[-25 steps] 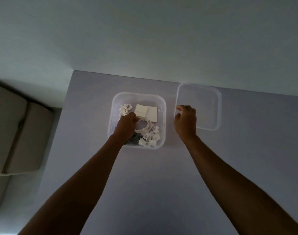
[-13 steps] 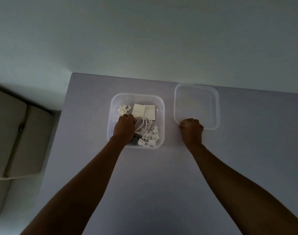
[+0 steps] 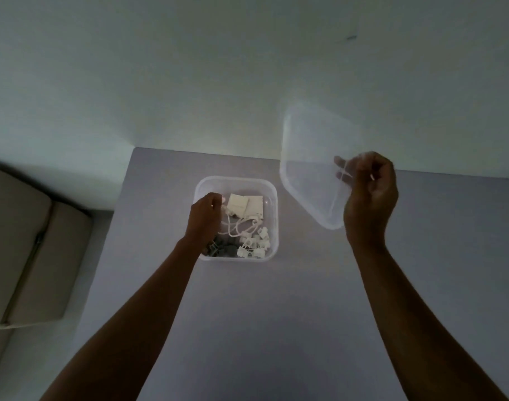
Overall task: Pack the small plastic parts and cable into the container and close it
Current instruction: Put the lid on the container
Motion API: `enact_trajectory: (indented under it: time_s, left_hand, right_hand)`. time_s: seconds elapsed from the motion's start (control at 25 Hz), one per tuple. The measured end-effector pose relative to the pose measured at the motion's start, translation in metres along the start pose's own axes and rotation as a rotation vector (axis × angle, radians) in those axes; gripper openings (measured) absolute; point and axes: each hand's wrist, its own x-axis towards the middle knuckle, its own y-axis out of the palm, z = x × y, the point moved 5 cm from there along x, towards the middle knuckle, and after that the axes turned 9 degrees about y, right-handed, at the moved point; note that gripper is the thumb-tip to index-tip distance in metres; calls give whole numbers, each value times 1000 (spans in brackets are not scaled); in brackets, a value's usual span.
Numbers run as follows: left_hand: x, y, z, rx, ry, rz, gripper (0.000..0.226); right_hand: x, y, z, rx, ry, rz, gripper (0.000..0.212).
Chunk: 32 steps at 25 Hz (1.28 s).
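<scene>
A clear square container [image 3: 272,198] stands on the grey table. Inside lie white flat pieces [image 3: 246,205], a white cable [image 3: 241,225], white clips [image 3: 254,244] and grey clips [image 3: 224,248]. My left hand [image 3: 205,215] reaches into the container's left side with fingers curled near the cable; whether it grips anything is hidden. My right hand [image 3: 369,195] holds the clear lid [image 3: 308,169] by its right edge, lifted off the table and tilted, up and to the right of the container.
The grey table [image 3: 276,314] ends at a pale wall behind. A beige cushioned seat [image 3: 24,250] sits left of the table, lower down.
My right hand has picked the lid up off the table and raised it, tilted. My left hand shifted a little farther back inside the container.
</scene>
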Motion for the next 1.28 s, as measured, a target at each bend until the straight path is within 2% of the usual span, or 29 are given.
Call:
enact_trajectory:
  time_s: [0.04,0.12,0.2,0.24,0.32,0.44,0.56,0.64,0.8,0.88,0.96,1.12,1.28]
  left_hand:
    - [-1,-7,1,-55,-36,-31,32]
    - [-3,-24,8,-353,-179,-152,35]
    - [-8,-38,16,-669,-303,-273,48]
    - [-10,-43,19,-746,-319,-290,54]
    - [-13,-49,21,-771,-284,-244,55]
    - [-13,-48,24,-518,-144,-174,42]
    - [-13,-46,35,-277,-84,-215,45]
    - [-12,-44,40,-177,-89,-239,51]
    - [-8,-35,45,-59,-125,-253,57]
    - [-6,-29,52,-60,-127,-266,58]
    - [-6,-24,59,-60,-130,-272,60]
    - [-10,-10,70,-67,-159,-253,60]
    - [-7,-5,76,-98,-224,-237,44]
  right_hand:
    - [2,5,4,118,67,3,16]
    - [7,18,-5,316,283,-5,18]
    - [7,33,-29,395,506,-4,23]
    - [4,42,-43,393,589,13,24]
    - [-4,59,-70,367,706,44,22]
    - [-16,88,-103,336,807,75,23]
    - [-21,109,-132,223,829,78,29]
    - [-20,114,-145,62,785,92,38]
    - [-15,123,-157,-391,409,206,48]
    - [-13,126,-169,-536,333,216,45]
    - [-15,126,-181,-619,340,214,44]
    - [-24,121,-201,-673,371,195,67]
    - [-24,119,-198,-637,434,212,48]
